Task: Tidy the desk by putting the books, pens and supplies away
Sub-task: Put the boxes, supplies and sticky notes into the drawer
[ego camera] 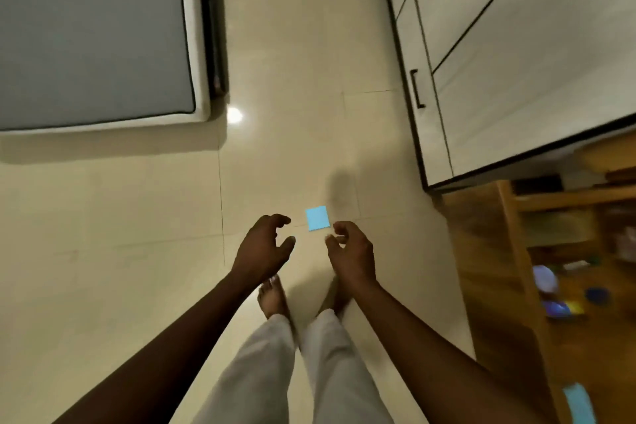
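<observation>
A small light-blue square sticky note [317,218] lies on the cream tiled floor, just ahead of my bare feet. My left hand [264,246] hangs to the left of it, fingers curled and apart, holding nothing. My right hand [352,251] is just below and right of the note, fingers also loosely curled and empty. Neither hand touches the note. The wooden desk [488,251] is at the right, with blurred supplies on it and another light-blue sheet [580,403] near the bottom right.
A bed with a grey mattress [93,34] fills the upper left. A white wardrobe [516,45] with a black handle stands at the upper right, against the desk. Open tiled floor runs between bed and wardrobe.
</observation>
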`<state>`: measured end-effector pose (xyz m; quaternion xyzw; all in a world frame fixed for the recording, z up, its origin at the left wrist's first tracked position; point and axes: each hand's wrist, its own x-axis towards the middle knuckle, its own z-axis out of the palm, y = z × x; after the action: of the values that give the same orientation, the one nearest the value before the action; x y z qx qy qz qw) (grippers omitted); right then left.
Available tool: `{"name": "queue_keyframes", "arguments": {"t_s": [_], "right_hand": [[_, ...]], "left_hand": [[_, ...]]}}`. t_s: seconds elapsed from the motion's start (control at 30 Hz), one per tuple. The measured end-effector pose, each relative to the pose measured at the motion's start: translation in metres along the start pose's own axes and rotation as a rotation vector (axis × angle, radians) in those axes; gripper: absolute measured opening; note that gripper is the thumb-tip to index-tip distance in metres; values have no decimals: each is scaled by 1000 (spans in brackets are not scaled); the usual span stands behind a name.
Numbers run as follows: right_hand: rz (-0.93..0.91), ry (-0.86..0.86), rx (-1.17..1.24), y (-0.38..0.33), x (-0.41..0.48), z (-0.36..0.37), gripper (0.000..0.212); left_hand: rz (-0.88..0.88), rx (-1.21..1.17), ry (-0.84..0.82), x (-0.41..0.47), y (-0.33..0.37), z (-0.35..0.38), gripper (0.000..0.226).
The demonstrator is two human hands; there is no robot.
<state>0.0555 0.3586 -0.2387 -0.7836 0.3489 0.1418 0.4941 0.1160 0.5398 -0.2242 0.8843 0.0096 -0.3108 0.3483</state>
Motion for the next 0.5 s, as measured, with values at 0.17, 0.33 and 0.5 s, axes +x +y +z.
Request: {"name": "queue_keyframes", "arguments": {"t_s": [0.17, 0.33, 0.5], "right_hand": [[142, -58, -31, 73, 86, 64, 30], [257, -91, -164, 152, 187, 119, 38], [260, -162, -266, 228, 289, 172, 46]], "left_hand": [[-244, -216, 42, 73, -68, 72, 42], [-448, -368, 78, 158, -139, 152, 45], [-510, -411, 40, 246, -208, 233, 47]]}}
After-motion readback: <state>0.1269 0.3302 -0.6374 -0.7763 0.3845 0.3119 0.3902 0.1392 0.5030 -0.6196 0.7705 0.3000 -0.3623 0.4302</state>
